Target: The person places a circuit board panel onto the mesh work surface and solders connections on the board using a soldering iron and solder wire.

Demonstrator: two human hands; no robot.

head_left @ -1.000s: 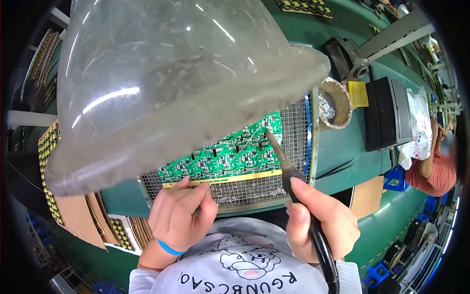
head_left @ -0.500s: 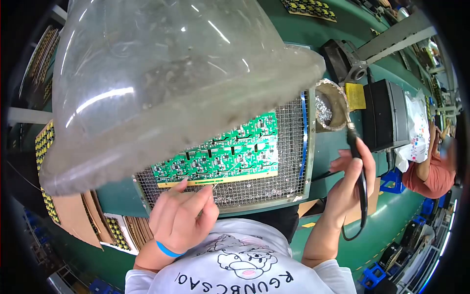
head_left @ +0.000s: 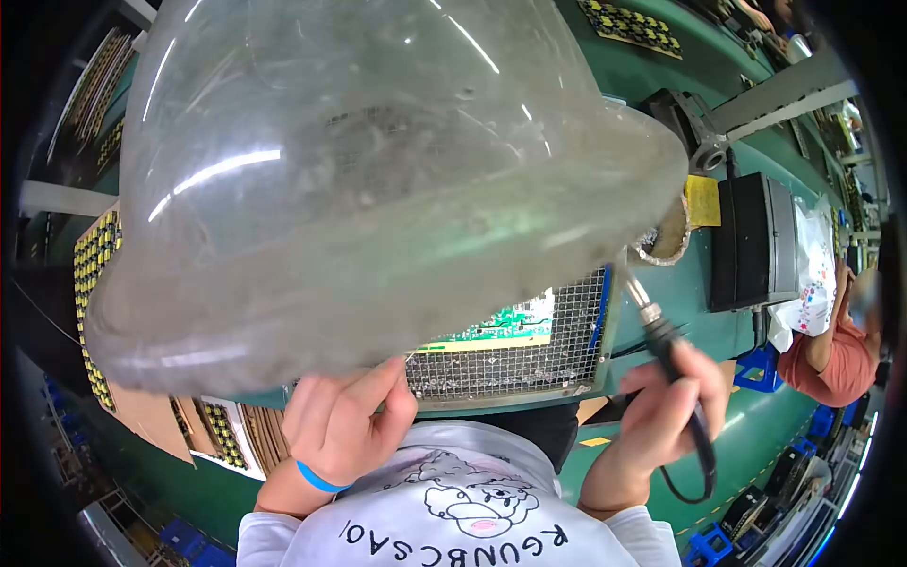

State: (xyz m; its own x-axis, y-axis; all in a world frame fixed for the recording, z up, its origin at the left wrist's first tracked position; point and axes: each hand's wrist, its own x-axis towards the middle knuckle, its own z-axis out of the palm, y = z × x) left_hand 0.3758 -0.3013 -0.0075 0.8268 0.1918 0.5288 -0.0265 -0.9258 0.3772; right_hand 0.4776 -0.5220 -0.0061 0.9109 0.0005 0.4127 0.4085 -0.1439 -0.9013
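Circuit board point(head_left: 520, 326) sits lower middle of frame, partly hidden by cloudy hood point(head_left: 378, 198), visible strip running left-right. Left hand point(head_left: 350, 416) nearer, at strip's left end, pinching what looks like thin wire point(head_left: 408, 357). Right hand point(head_left: 675, 411), lower right, grips soldering iron point(head_left: 659, 331); board lies up-left.

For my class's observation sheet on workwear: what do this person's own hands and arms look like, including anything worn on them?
The left hand and right hand are ungloved. A bright-blue band circles the left wrist; none shows on the right. White sleeves end short of the wrists.
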